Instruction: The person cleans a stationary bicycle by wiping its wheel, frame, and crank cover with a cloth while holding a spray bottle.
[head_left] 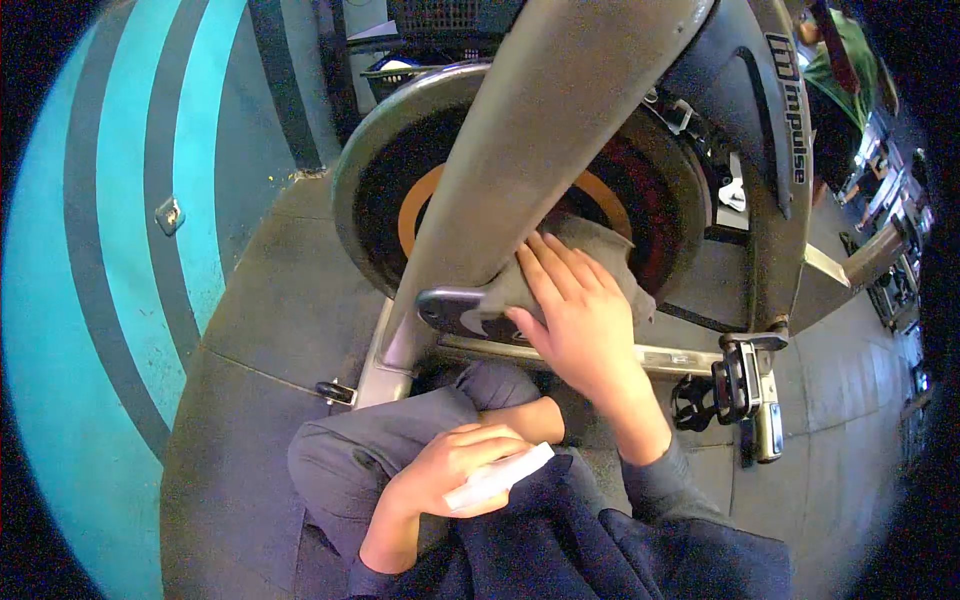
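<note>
My left hand (455,470) rests low over my lap, its fingers wrapped round a flat, white, block-shaped object (500,477) whose kind I cannot make out. My right hand (580,310) lies flat with fingers stretched out on a grey cloth (605,245). The cloth is draped over a dark cover on the lower part of an exercise bike, beside its thick slanted grey frame tube (535,130). Part of the dark cover (455,312) shows left of my thumb. Behind the tube stands the large dark flywheel (365,180) with an orange ring.
A pedal (740,380) on its crank juts out at the right. The bike's metal base bar (680,358) runs along the floor. At left is a turquoise striped wall (130,250) with a socket (170,215). A person in green (840,70) and more equipment appear far right.
</note>
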